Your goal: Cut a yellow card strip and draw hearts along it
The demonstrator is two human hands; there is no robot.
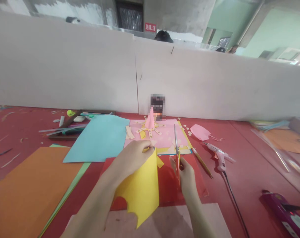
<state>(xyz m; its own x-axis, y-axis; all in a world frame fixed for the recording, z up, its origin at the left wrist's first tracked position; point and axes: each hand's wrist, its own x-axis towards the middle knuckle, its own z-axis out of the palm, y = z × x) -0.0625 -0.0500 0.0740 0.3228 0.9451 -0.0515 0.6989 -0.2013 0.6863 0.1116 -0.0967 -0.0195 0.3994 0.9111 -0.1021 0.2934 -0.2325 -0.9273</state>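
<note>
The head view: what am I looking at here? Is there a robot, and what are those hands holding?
No robot here: these are a person's two bare hands, seen from a camera worn on that person's head, looking forward and down. The left hand holds yellow paper; the right hand holds scissors, blades pointing away from the wearer. On the red table are blue and orange sheets at left, a glue gun at right, and a pink cone farther back.
</note>
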